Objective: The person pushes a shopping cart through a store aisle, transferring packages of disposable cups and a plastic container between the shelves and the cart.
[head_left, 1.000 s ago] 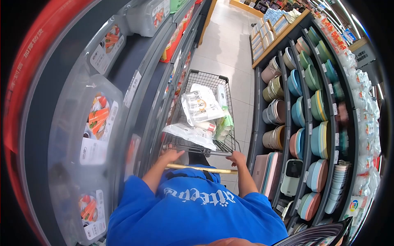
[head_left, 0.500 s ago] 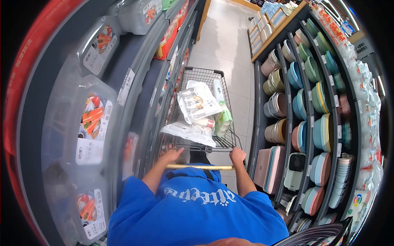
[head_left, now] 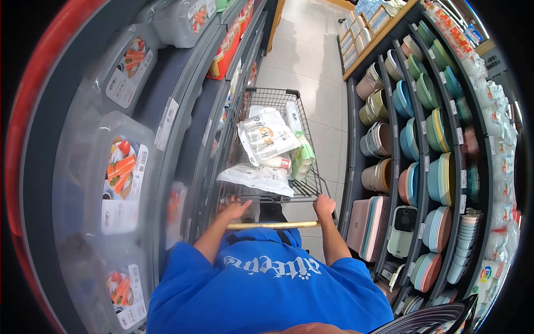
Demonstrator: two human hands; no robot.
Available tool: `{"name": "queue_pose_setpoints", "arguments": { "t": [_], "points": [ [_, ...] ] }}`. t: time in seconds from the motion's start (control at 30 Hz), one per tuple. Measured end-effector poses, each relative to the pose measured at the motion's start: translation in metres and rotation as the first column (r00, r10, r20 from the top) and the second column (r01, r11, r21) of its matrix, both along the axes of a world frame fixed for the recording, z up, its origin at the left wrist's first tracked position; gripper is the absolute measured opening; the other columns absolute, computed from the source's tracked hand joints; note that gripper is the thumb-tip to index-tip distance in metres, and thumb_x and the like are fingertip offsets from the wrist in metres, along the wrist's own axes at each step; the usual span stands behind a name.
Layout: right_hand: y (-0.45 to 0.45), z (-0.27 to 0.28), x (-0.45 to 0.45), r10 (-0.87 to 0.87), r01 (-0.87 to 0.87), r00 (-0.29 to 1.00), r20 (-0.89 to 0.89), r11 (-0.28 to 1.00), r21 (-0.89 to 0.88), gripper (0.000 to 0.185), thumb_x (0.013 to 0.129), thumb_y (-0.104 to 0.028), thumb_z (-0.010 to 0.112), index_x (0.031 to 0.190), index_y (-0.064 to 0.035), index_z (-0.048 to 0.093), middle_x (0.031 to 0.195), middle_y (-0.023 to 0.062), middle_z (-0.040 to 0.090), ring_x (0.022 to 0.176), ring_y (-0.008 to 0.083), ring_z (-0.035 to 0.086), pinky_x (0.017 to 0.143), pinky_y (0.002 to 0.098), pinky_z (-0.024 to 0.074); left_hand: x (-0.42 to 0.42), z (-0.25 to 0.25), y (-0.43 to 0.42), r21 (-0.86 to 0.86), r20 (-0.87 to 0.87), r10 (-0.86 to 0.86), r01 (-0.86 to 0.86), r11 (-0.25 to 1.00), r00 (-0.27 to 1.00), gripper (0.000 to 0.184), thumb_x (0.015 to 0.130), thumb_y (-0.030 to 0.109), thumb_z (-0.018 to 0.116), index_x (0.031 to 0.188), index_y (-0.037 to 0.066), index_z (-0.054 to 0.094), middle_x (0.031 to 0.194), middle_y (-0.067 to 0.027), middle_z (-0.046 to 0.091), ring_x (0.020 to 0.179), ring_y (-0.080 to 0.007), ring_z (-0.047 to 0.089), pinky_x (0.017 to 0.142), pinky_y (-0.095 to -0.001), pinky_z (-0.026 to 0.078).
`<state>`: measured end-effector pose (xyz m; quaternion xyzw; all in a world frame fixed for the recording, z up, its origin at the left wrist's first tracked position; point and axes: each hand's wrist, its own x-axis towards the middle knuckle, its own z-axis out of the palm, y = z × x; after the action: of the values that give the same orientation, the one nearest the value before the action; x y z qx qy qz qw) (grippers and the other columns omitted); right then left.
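Observation:
A wire shopping cart (head_left: 311, 117) stands in front of me, its yellow handle bar (head_left: 272, 225) close to my blue shirt. My left hand (head_left: 236, 210) is on the near left corner of the cart's frame, thumb stretched out along it, the other fingers partly hidden. On the near right corner, my right hand (head_left: 324, 206) is closed around the frame. Inside the basket lie a white printed plastic package (head_left: 267, 136), a second white plastic package (head_left: 257, 177) near me, a green-and-clear package (head_left: 302, 157) and a slim white package (head_left: 292, 118).
Close on the left, a shelf (head_left: 178, 83) holds clear plastic containers (head_left: 119, 172) with food-picture labels. Along the right, a rack carries stacked basins (head_left: 439, 178), bins (head_left: 377, 175) and trays (head_left: 367, 228). A tiled aisle floor (head_left: 300, 50) runs ahead, with a wooden-framed display (head_left: 364, 36) beside it.
The view has shifted slightly, and the right-hand shelves sit a little farther right. Both hands stay at the cart's near corners; the packages lie about as before.

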<state>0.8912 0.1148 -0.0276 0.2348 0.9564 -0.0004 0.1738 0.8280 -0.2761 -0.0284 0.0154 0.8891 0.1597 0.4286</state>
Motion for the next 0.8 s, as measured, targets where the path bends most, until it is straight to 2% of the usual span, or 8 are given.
{"name": "queue_pose_setpoints", "arguments": {
  "t": [0.23, 0.43, 0.53, 0.63, 0.73, 0.8],
  "points": [
    [0.004, -0.001, -0.009, 0.007, -0.007, 1.0, -0.017, 1.0, 0.009, 0.015, 0.082, -0.016, 0.063, 0.081, -0.0099, 0.077, 0.086, 0.0151, 0.075, 0.08, 0.0312, 0.075, 0.07, 0.0408, 0.0577, -0.012, 0.006, 0.006, -0.013, 0.068, -0.027, 0.028, 1.0, 0.997, 0.1, 0.092, 0.078, 0.027, 0.158, 0.003, 0.019, 0.166, -0.0188, 0.009, 0.154, -0.0351, 0.012, 0.122, -0.0551, 0.013],
    [0.007, 0.005, -0.026, 0.004, -0.004, 1.0, 0.003, 1.0, -0.007, 0.015, 0.082, -0.016, 0.063, 0.081, -0.0097, 0.077, 0.085, 0.0149, 0.075, 0.08, 0.0309, 0.075, 0.07, 0.0405, 0.0577, -0.028, 0.007, 0.011, 0.043, 0.092, -0.004, 0.0, 0.999, 0.996, 0.108, 0.089, 0.082, 0.028, 0.157, -0.002, 0.018, 0.166, -0.0234, 0.006, 0.153, -0.0371, 0.01, 0.123, -0.0534, 0.011],
    [0.013, 0.003, -0.036, 0.005, -0.005, 1.0, -0.004, 1.0, 0.0, 0.015, 0.082, -0.016, 0.063, 0.081, -0.01, 0.077, 0.085, 0.0148, 0.075, 0.081, 0.0309, 0.075, 0.07, 0.0404, 0.0577, -0.037, 0.002, 0.015, 0.053, 0.078, 0.001, -0.005, 0.999, 0.997, 0.11, 0.089, 0.083, 0.03, 0.156, -0.003, 0.02, 0.165, -0.0257, 0.008, 0.153, -0.0385, 0.01, 0.124, -0.0517, 0.011],
    [0.017, 0.001, -0.048, 0.008, -0.008, 1.0, -0.01, 1.0, 0.01, 0.015, 0.082, -0.016, 0.063, 0.081, -0.0103, 0.077, 0.085, 0.0146, 0.075, 0.081, 0.0309, 0.075, 0.07, 0.0403, 0.0577, -0.044, -0.001, 0.019, 0.096, 0.077, 0.063, -0.07, 0.993, 0.995, 0.11, 0.087, 0.084, 0.03, 0.154, -0.003, 0.028, 0.164, -0.0254, 0.015, 0.153, -0.039, 0.013, 0.122, -0.0534, 0.011],
    [0.026, -0.007, -0.059, 0.02, -0.02, 0.999, -0.028, 1.0, 0.0, 0.019, 0.084, -0.018, 0.061, 0.08, -0.0081, 0.077, 0.084, 0.017, 0.074, 0.079, 0.0332, 0.074, 0.069, 0.0426, 0.0575, -0.057, -0.001, 0.024, 0.16, 0.092, 0.073, -0.087, 0.983, 0.993, 0.106, 0.09, 0.08, 0.033, 0.152, -0.006, 0.031, 0.161, -0.0272, 0.022, 0.151, -0.0388, 0.019, 0.123, -0.0475, 0.016],
    [0.033, -0.01, -0.067, 0.028, -0.029, 0.999, -0.036, 1.0, -0.008, 0.021, 0.084, -0.019, 0.061, 0.079, -0.007, 0.076, 0.083, 0.0182, 0.074, 0.078, 0.0342, 0.074, 0.068, 0.0438, 0.0573, -0.063, -0.023, 0.022, 0.199, 0.031, 0.051, -0.057, 0.978, 0.998, 0.1, 0.093, 0.075, 0.035, 0.147, -0.01, 0.038, 0.156, -0.0298, 0.031, 0.148, -0.0404, 0.027, 0.121, -0.0451, 0.022]
  ]
}}
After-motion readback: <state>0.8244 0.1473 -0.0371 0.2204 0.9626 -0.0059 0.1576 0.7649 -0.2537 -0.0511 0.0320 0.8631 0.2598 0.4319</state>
